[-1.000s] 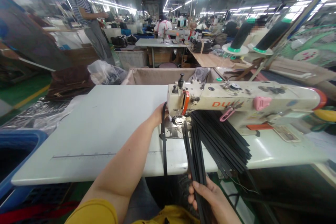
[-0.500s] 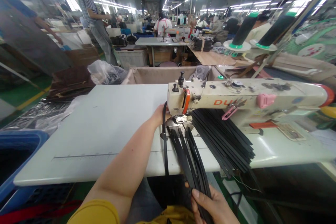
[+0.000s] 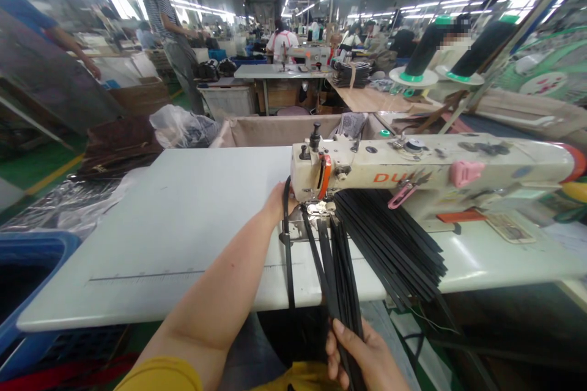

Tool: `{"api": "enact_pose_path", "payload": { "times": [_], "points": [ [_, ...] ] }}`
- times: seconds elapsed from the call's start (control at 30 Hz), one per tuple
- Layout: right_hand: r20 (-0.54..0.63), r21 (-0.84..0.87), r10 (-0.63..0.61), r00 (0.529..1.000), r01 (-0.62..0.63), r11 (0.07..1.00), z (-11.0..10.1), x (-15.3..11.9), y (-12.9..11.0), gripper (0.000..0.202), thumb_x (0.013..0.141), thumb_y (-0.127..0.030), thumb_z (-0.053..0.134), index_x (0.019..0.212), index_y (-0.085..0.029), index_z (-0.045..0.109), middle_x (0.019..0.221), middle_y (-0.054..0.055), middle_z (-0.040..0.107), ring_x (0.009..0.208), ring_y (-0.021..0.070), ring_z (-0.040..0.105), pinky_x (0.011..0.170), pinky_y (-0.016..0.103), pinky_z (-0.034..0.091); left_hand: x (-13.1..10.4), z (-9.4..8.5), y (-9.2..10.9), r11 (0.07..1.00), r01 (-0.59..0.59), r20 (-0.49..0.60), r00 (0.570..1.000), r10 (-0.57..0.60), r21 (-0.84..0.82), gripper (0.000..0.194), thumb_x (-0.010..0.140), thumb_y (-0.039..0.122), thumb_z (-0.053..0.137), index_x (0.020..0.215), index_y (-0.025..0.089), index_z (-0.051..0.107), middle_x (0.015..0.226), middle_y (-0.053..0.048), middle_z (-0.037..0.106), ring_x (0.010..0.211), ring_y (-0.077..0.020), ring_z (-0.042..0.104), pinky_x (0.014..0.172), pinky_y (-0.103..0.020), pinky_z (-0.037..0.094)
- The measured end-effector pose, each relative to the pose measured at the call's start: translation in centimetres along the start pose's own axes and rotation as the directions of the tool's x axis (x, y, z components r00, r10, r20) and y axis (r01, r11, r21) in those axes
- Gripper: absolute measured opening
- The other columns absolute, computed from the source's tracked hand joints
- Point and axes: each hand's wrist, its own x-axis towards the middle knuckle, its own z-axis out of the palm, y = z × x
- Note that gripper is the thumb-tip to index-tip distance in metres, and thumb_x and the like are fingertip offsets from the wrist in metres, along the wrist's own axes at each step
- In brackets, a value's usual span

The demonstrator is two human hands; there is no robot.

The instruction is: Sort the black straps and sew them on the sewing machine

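My right hand (image 3: 360, 348) is closed round a bundle of long black strips (image 3: 342, 269) below the table's front edge. Their far ends lie at the needle plate of the sewing machine (image 3: 367, 165), somewhat fanned apart. My left hand (image 3: 278, 198) reaches in behind the machine's head, which hides its fingers. Past that hand a single black strip (image 3: 288, 256) runs down over the table's front edge. Under the machine's arm, right of the needle, rests a thick stack of black strips (image 3: 394, 244).
The pale tabletop (image 3: 197, 214) spreads to the left, with a printed ruler line. A blue crate (image 3: 59, 247) stands at its left end. Behind it is a beige fabric-lined bin (image 3: 284, 128). Two black thread cones (image 3: 422, 52) rise at the back right. Other people are further off.
My right hand has shifted slightly, and the strips in it have swung a little to the right and lie closer together. My left hand has stayed about where it was.
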Motion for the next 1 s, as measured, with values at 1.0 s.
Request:
{"api": "enact_pose_path", "payload": {
  "times": [1.0],
  "points": [
    [0.030,0.028,-0.050,0.998,0.050,0.998,1.1,1.1,0.1,0.061,0.069,-0.076,0.077,0.074,-0.018,0.059,0.048,-0.002,0.059,0.039,0.0058,0.044,0.044,0.021,0.027,-0.6,0.0,1.4,0.997,0.080,-0.132,0.988,-0.078,0.014,0.031,0.083,0.036,0.061,0.101,0.015,0.076,0.107,-0.012,0.079,0.107,-0.0416,0.068,0.092,-0.048,0.056]
  ]
}}
